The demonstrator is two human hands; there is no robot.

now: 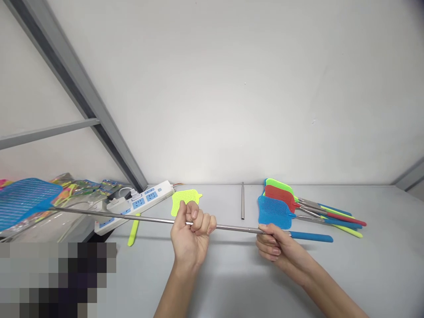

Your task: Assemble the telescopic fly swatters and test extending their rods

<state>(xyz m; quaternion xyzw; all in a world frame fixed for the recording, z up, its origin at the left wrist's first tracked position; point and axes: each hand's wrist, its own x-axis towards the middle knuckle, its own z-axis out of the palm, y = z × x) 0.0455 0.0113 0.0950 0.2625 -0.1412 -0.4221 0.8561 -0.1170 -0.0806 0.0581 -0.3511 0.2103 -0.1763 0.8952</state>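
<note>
A blue telescopic fly swatter point(232, 228) stretches across the view, its metal rod drawn out long. Its blue mesh head point(26, 201) is at the far left and its blue handle point(311, 237) at the right. My left hand point(192, 227) is closed round the middle of the rod, palm turned up. Near the handle end, my right hand point(274, 243) grips the thicker part of the rod. Behind my left hand lies a loose yellow-green swatter head point(186, 199). A separate metal rod point(243, 201) and a yellow-green handle point(133, 230) rest on the table.
Several swatters in blue, red point(281, 195) and green are piled at the right. A white power strip point(142, 204) with plugs lies at the left, beside plastic bags point(82, 194). A grey metal post point(96, 101) rises near the white wall point(238, 88).
</note>
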